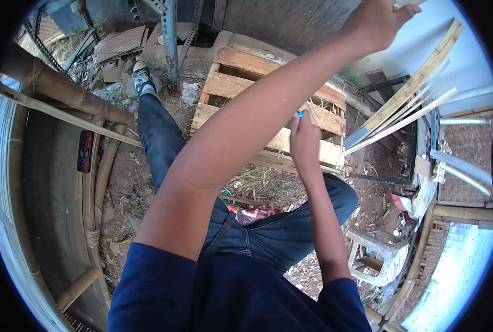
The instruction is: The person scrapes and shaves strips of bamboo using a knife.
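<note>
My left arm reaches across to the upper right, where my left hand (375, 26) is at the frame's top edge. Its thumb sticks out beside a pale strip (406, 3), mostly cut off by the frame; the other fingers are largely hidden. My right hand (305, 138) is closed above the wooden pallet (230, 84), around a small tool with a blue end (300, 114). The rest of that tool is hidden by the hand and my left forearm. Thin pale shavings lie on the slats close to my right hand.
Long split bamboo strips (409, 83) lean at the right of the pallet. A worn white plastic stool (380, 254) stands at the lower right. Bamboo poles (69, 91) and a phone-like red and black object (85, 151) are at left. A blue metal post (169, 44) rises behind.
</note>
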{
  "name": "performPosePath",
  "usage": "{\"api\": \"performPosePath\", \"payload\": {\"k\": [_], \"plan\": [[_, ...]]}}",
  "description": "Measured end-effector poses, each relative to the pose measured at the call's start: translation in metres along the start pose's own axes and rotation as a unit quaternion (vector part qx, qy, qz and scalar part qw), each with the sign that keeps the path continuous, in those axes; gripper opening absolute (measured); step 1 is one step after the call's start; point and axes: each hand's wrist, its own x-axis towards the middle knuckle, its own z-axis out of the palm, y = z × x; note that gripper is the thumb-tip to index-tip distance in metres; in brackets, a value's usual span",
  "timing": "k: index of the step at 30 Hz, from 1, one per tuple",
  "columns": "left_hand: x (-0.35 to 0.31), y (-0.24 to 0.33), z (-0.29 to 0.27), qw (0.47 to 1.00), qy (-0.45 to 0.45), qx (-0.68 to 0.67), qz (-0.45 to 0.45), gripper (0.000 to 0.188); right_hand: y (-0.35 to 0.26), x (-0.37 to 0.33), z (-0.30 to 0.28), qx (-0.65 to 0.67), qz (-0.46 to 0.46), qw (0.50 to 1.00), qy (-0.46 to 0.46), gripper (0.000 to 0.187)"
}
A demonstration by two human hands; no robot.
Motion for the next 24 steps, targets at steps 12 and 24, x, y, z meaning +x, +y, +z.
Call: {"api": "performPosePath", "payload": {"k": [12,24], "plan": [[0.018,-0.021,-0.032,0.990,-0.047,-0.119,-0.060,0.055,-0.001,0.005,0.007,0.012,-0.024,1.000,-0.008,0.027],[0.018,-0.023,-0.082,0.980,-0.002,-0.174,-0.092,0.052,-0.056,0.041,-0.040,-0.020,-0.105,0.993,-0.055,0.024]]}}
